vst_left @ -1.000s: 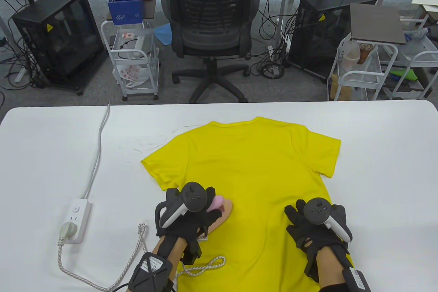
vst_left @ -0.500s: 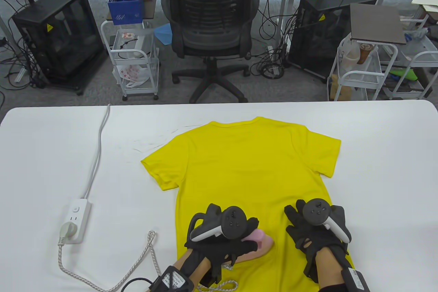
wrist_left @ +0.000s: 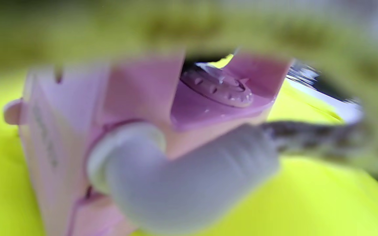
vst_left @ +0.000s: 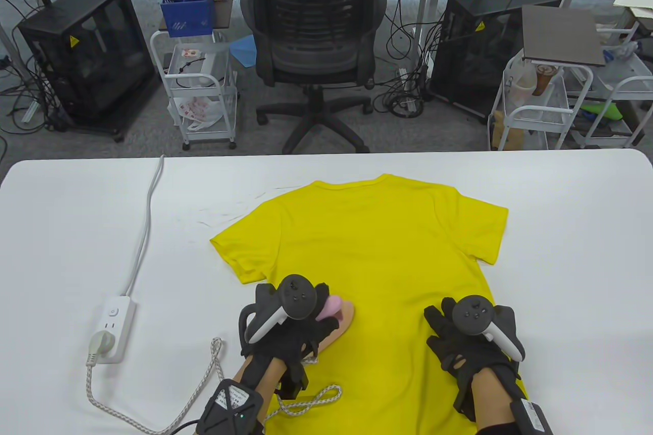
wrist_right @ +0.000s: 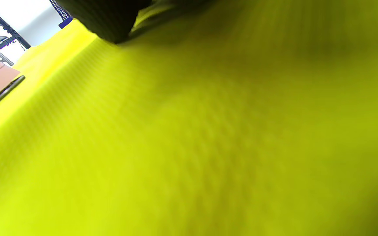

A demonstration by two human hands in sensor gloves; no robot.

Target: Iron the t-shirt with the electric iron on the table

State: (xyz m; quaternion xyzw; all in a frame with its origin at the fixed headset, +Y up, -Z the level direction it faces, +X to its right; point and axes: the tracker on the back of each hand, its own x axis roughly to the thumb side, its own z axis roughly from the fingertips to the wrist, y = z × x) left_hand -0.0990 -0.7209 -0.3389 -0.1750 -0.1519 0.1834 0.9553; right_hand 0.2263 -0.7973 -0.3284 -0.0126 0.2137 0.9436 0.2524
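**Wrist views up close, table view for the layout**

Left wrist view sits right behind the iron point(wrist_left: 136, 137): blurred pink housing, a ribbed dial on top, and the pale cord sleeve leaving its rear, all over yellow cloth. That dial and cord exit are hidden from above. Right wrist view is almost wholly yellow weave of the t-shirt point(wrist_right: 208, 137), with a dark gloved fingertip point(wrist_right: 110, 19) pressed on it at the top edge and a sliver of the iron's sole at far left.

Table view supplies the arrangement. At the near edge the left hand point(vst_left: 285, 328) grips the iron's point(vst_left: 334, 317) handle, soleplate flat on the shirt's lower left part near its side seam. The right hand point(vst_left: 472, 340) lies palm down, fingers spread, pressing the t-shirt point(vst_left: 377, 241) near its right seam, grasping nothing. The braided cord point(vst_left: 214, 368) loops beside the left wrist and runs to a plug in the power strip point(vst_left: 112, 328) on the table point(vst_left: 571, 251). Farther off, the shirt's collar points away toward an office chair point(vst_left: 314, 37) beyond the far edge.
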